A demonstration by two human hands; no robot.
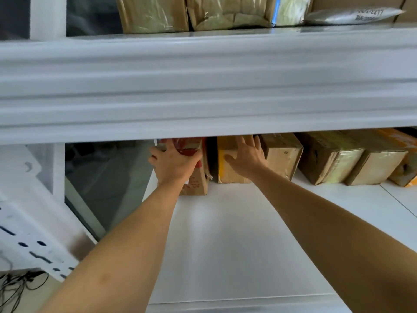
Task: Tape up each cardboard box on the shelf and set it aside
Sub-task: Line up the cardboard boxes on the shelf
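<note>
Both arms reach deep under the upper shelf beam toward the row of cardboard boxes standing along the back edge of the lower shelf. This looks like the fetching step: a box is being taken from the row so it can be taped, and no tape or dispenser is in view.

The left hand is on the red-printed box, the leftmost of the row, near the back left corner of the shelf. Its fingers curl over the box's left top edge while the thumb presses across the front, so the hand grips the box. The right hand lies against the next one over, the yellow-taped box, with fingers straight and spread, flat on its top and front; it holds nothing. A narrow dark gap separates these two boxes.

Further right along the back edge stand more boxes, among them a plain brown box, touching its neighbours. They look already wrapped in glossy tape, though blur makes that uncertain.

The next move, I judge, calls for drawing the red-printed box forward onto the bare front of the shelf, keeping it low under the beam, the right hand steadying its neighbour.
</note>
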